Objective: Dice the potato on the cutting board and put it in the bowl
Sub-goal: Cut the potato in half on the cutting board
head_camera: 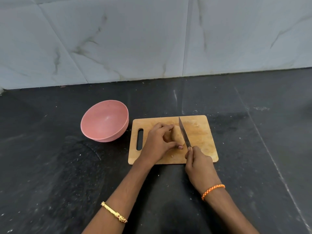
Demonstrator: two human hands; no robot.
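A pale brown potato lies in the middle of the wooden cutting board. My left hand grips the potato from its left side, fingers curled over its far and near ends. My right hand holds a knife by the handle at the board's near edge. The blade points away from me and rests against the potato's right side. A pink bowl stands empty on the counter just left of the board.
The board lies on a dark stone counter speckled with white crumbs. A grey marble-tiled wall rises behind it. The board's handle slot is at its left end, near the bowl.
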